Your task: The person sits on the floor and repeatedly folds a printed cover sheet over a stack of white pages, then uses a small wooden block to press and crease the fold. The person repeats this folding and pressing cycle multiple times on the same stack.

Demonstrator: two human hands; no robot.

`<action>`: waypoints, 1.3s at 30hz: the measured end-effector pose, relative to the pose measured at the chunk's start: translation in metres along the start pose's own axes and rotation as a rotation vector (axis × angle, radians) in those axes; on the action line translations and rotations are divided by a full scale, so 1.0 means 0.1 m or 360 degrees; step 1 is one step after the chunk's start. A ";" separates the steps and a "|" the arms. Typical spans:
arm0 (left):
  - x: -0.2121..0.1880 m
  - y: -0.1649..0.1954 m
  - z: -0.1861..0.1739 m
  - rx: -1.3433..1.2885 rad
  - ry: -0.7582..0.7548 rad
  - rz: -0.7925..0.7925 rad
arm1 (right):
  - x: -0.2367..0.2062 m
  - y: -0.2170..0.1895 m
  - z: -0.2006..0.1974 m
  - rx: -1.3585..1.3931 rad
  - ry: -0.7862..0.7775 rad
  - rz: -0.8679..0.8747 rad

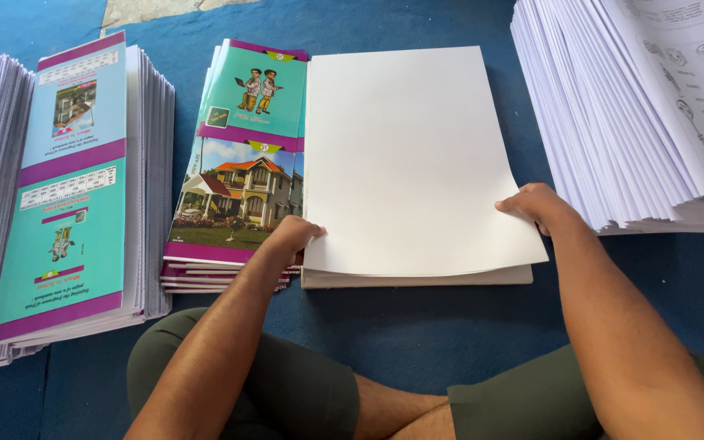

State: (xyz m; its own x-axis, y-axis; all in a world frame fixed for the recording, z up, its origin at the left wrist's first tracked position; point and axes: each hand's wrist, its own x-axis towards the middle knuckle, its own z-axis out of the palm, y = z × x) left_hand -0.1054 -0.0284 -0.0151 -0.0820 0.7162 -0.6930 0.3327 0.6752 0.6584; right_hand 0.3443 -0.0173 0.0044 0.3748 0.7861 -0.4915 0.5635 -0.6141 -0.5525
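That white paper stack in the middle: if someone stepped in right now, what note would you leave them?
Left hand: grip on the near left edge of the white paper stack, which lies on the blue floor.
Right hand: resting on its right edge.
Colourful covers lie piled touching the stack's left side; more covers far left; printed sheets far right.
Done: nothing visibly lifted.
Left: cannot tell.

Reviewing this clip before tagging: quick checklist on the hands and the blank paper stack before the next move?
1. Left hand on the left edge of the blank paper stack: ok.
2. Right hand on the stack's right edge: ok.
3. Top sheet flat: not ok, near edge bows up slightly.
4. Stack apart from the cover pile: not ok, they abut.
5. Printed sheet pile clear of the right hand: ok.
6. Grip firmness: cannot tell.
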 end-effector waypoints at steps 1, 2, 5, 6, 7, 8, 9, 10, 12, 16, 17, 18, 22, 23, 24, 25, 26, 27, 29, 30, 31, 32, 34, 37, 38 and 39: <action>0.03 -0.01 0.01 -0.0033 -0.0007 -0.0009 | 0.03 0.01 0.00 0.0005 -0.0016 -0.0012; 0.05 -0.01 0.02 -0.0066 -0.0015 -0.0016 | 0.06 0.03 0.00 0.0009 -0.0032 -0.0025; 0.11 -0.05 0.04 -0.0059 0.0024 -0.0028 | 0.10 0.06 0.02 0.0027 -0.0067 0.0039; 0.13 -0.07 0.06 -0.0041 0.0047 -0.0031 | 0.11 0.07 0.02 0.0026 -0.0031 0.0057; 0.12 -0.08 0.07 -0.0114 0.0054 -0.0026 | 0.11 0.08 0.03 0.0026 0.0005 0.0074; 0.11 -0.10 0.09 -0.0188 0.0062 -0.0022 | 0.12 0.08 0.04 0.0023 0.0039 0.0090; 0.11 -0.12 0.09 -0.0263 0.0070 -0.0017 | 0.13 0.09 0.04 0.0023 0.0042 0.0098; 0.11 -0.14 0.11 -0.0362 0.0048 0.0005 | 0.14 0.10 0.04 0.0021 0.0045 0.0107; 0.06 -0.15 0.11 -0.0559 0.0007 0.0052 | 0.17 0.11 0.06 0.0044 0.0023 0.0130; -0.12 -0.14 0.13 -0.0559 0.0016 -0.0201 | 0.28 0.17 0.13 0.0134 -0.0006 0.0126; -0.16 -0.13 0.14 -0.0538 0.0023 -0.0263 | 0.31 0.18 0.14 0.0156 0.0003 0.0108; -0.19 -0.12 0.14 -0.0515 0.0032 -0.0325 | 0.31 0.19 0.14 0.0143 0.0009 0.0120; -0.22 -0.17 0.17 -0.0654 -0.0087 -0.0179 | 0.26 0.16 0.17 0.0268 0.0166 0.0019; -0.20 -0.19 0.19 -0.0659 -0.0059 -0.0168 | 0.19 0.14 0.16 0.0329 0.0205 0.0000; -0.18 -0.21 0.20 -0.0665 -0.0032 -0.0157 | 0.11 0.10 0.14 0.0416 0.0172 0.0090; -0.15 -0.23 0.19 -0.0675 -0.0030 -0.0165 | 0.00 0.07 0.13 0.0544 0.0135 0.0194; -0.12 -0.24 0.20 -0.0686 -0.0030 -0.0173 | -0.11 0.04 0.13 0.0683 0.0107 0.0296; -0.08 -0.26 0.20 -0.0696 -0.0033 -0.0182 | -0.21 -0.01 0.08 0.0615 0.0079 0.0370; -0.03 -0.28 0.21 -0.0729 -0.0028 -0.0185 | -0.35 -0.11 0.02 0.0439 0.0019 0.0498; -0.01 -0.30 0.22 -0.0744 -0.0026 -0.0189 | -0.39 -0.14 -0.01 0.0492 -0.0057 0.0504; 0.01 -0.31 0.22 -0.0757 -0.0036 -0.0198 | -0.42 -0.15 -0.07 0.0543 -0.0129 0.0509; 0.02 -0.31 0.21 -0.0769 -0.0047 -0.0207 | -0.43 -0.15 -0.11 0.0595 -0.0199 0.0514; 0.04 -0.31 0.21 -0.0784 -0.0061 -0.0216 | -0.43 -0.12 -0.15 0.0692 -0.0092 0.0559; 0.03 -0.32 0.21 -0.0788 -0.0058 -0.0221 | -0.41 -0.09 -0.15 0.0757 -0.0100 0.0586; 0.03 -0.31 0.21 -0.0794 -0.0061 -0.0225 | -0.41 -0.08 -0.16 0.0763 -0.0126 0.0589; 0.02 -0.31 0.22 -0.0800 -0.0065 -0.0229 | -0.43 -0.09 -0.15 0.0664 -0.0172 0.0583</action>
State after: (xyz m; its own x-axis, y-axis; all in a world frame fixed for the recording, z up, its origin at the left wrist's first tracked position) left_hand -0.0956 -0.0516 -0.0433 -0.0537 0.6093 -0.7911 -0.1722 0.7747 0.6084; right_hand 0.3344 -0.0442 0.0408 0.4012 0.5183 -0.7552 0.0641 -0.8384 -0.5413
